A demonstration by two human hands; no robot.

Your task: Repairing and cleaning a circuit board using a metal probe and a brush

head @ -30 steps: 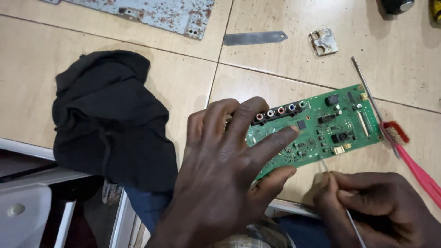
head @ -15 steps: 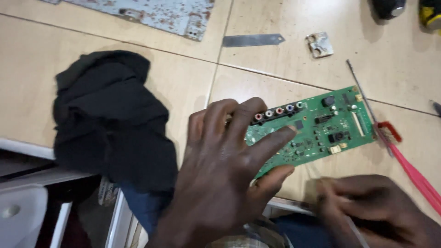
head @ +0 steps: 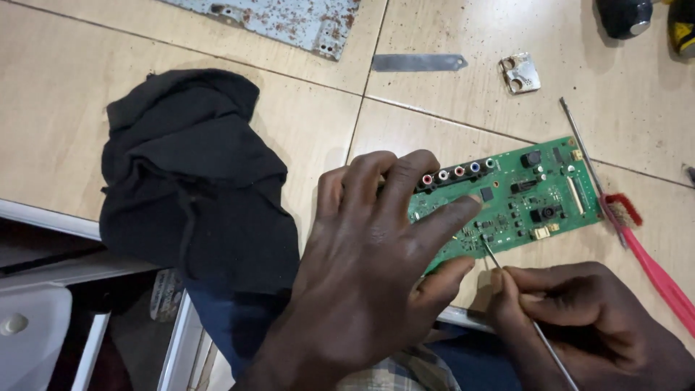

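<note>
A green circuit board (head: pixel 507 199) is held flat on the beige table, near its front edge and toward the right. The left hand (head: pixel 369 268) is laid palm down over the board's left end, the wrist coming up from the front edge. Its fingers (head: pixel 394 181) are spread apart and pressed onto the board, with the fingertips set beside a row of coloured round sockets (head: pixel 456 172) along the board's far edge and the thumb lying at the near edge.

The right hand (head: pixel 579 318) is placed at the front edge, just right of the left, curled with its fingers closed together on a thin metal rod (head: pixel 539 333). The rod's tip is brought to the board's near edge, beside the left thumb.

A black cloth (head: pixel 192 181) is bunched at the left, draped over the front edge. A red-handled brush (head: pixel 641 242) is seen just beyond the board's right end. A grey metal strip (head: pixel 418 62) and a small metal bracket (head: pixel 519 73) are set toward the far edge.
</note>
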